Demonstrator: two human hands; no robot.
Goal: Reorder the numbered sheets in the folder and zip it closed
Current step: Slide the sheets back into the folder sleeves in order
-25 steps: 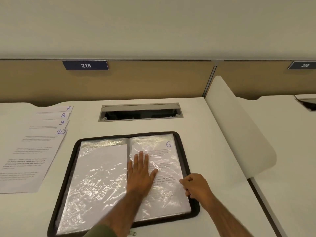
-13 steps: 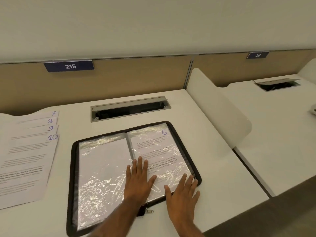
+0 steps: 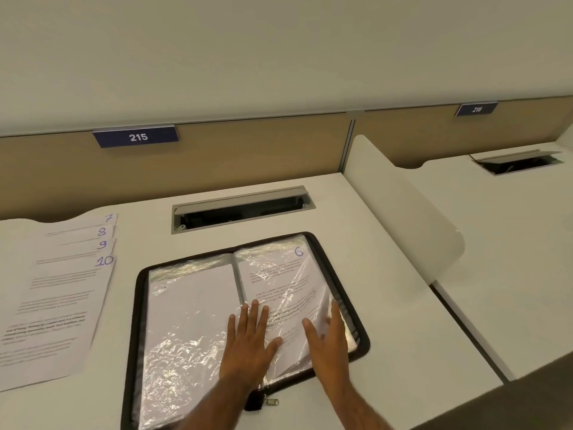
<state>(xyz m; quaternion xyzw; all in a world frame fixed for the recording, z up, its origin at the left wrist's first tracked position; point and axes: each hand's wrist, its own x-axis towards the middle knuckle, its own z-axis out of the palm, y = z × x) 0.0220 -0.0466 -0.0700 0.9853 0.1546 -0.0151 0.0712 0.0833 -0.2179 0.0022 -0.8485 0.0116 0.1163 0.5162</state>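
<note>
A black zip folder (image 3: 137, 308) lies open on the white desk, with clear plastic sleeves inside. The right-hand sleeve holds sheet 6 (image 3: 279, 270); the left-hand sleeve (image 3: 189, 311) shows a blank white page. My left hand (image 3: 248, 342) rests flat, fingers apart, on sheet 6 near the spine. My right hand (image 3: 328, 339) pinches that sleeve's right edge, thumb on top and fingers behind it, and the edge curls up off the folder. Loose sheets 7, 8, 9 and 10 (image 3: 62, 290) lie fanned at the left. The zipper pull (image 3: 270, 401) hangs at the near edge.
A metal cable slot (image 3: 242, 209) is set into the desk behind the folder. A white divider panel (image 3: 403, 209) stands at the right, with a neighbouring desk (image 3: 502, 231) beyond it. A tan back panel carries the label 215 (image 3: 136, 137).
My right hand went from the sleeve's right edge to lying flat on the page, and now lifts that edge. The left hand stayed flat on sheet 6. The head turned right.
</note>
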